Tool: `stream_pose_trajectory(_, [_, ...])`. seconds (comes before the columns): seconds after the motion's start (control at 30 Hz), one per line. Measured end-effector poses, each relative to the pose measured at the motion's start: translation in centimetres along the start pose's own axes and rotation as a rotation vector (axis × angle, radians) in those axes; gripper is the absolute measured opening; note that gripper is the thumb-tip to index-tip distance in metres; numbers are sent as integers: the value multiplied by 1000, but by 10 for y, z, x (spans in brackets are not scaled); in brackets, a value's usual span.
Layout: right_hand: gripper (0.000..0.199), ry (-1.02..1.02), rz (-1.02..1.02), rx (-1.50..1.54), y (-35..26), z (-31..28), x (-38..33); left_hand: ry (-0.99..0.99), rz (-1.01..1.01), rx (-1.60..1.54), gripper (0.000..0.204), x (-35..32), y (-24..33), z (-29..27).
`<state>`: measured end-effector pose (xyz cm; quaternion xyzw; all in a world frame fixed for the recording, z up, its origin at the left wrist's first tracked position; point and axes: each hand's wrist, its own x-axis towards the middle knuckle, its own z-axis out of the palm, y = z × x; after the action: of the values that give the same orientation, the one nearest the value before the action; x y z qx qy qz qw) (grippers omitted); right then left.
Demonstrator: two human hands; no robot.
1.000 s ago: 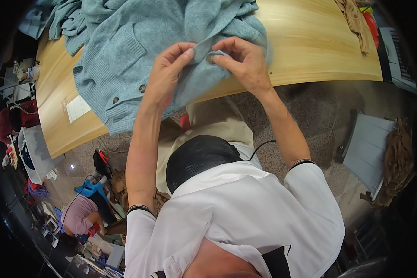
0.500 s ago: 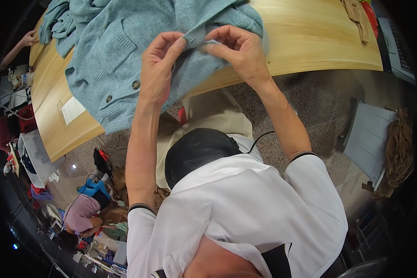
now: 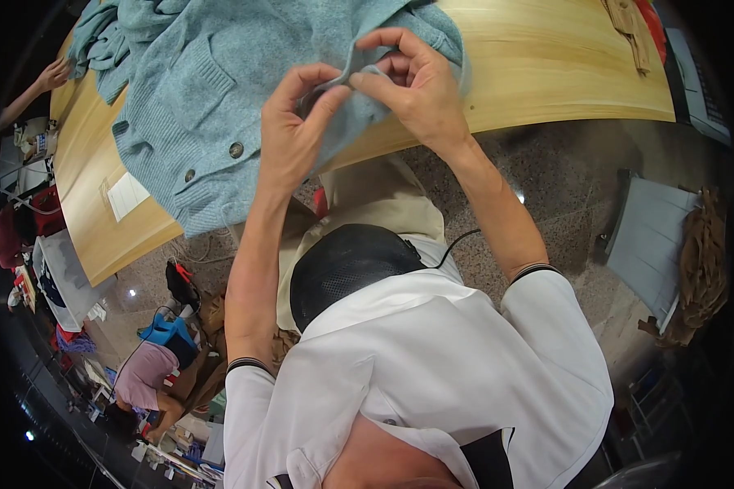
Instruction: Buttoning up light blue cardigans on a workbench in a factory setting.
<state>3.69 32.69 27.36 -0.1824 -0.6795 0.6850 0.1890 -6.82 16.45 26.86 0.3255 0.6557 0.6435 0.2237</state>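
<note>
A blue-green knitted cardigan (image 3: 179, 90) is spread over the near side of the wooden table, its ribbed hem hanging past the edge. Two dark buttons show on its front band, one of them a round button (image 3: 236, 150) left of my wrist. My left hand (image 3: 298, 122) pinches the band's edge between thumb and fingers. Close against it, my right hand (image 3: 416, 90) also pinches the band, thumb tip nearly touching the left fingertips. Whether a button lies between the fingertips is hidden.
The wooden table (image 3: 563, 65) extends to the right, with a brown garment (image 3: 628, 37) at its far edge. A white paper (image 3: 127, 196) lies at left. Another person's hand (image 3: 55, 75) touches the table's left side. A grey board (image 3: 652, 236) with brown cloth stands at right.
My left hand has moved right and my right hand slightly left, so the fingertips now meet at the band. The button seen at my right fingertips is now hidden.
</note>
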Motion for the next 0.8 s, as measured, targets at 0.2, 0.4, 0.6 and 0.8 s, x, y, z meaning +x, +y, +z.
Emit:
stream_pose_trajectory(0.2, [40, -155, -170, -132, 6, -6, -2, 86, 57, 128, 19, -5, -11, 1])
stream_pose_trajectory(0.4, [21, -109, -22, -32, 25, -7, -4, 128, 300, 364, 19, -11, -25, 1])
stream_pose_trajectory(0.6, [16, 43, -45, 83, 36, 10, -10, 225, 373, 312, 14, -9, -31, 4])
stream_pose_trajectory(0.8, [14, 75, -67, -2, 39, 14, -13, 294, 300, 297, 13, -10, -35, 5])
